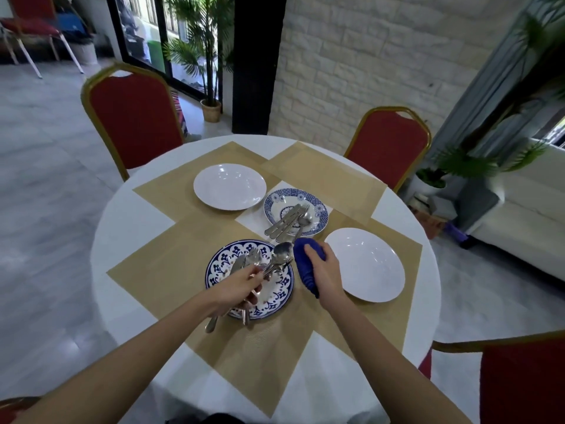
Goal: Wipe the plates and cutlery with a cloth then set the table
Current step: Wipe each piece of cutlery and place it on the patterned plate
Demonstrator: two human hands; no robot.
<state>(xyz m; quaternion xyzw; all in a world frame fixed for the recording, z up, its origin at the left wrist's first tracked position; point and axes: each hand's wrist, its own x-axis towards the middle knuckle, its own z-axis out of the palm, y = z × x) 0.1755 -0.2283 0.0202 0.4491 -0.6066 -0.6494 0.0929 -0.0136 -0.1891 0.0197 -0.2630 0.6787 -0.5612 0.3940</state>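
At a round white table [131, 215] laid with tan placemats [171, 264], a person's left hand [241, 286] grips a bundle of cutlery [282, 254] above a blue-patterned plate [220, 266] toward the table's near edge, while the right hand [325, 270] clutches a bunched blue cloth [305, 272] just beside that plate's right rim. Loose cutlery [287, 221] lies on a second blue-patterned plate [275, 198] at the table's middle, flanked by one white plate [229, 186] toward the far edge and another white plate [367, 264] toward the right edge
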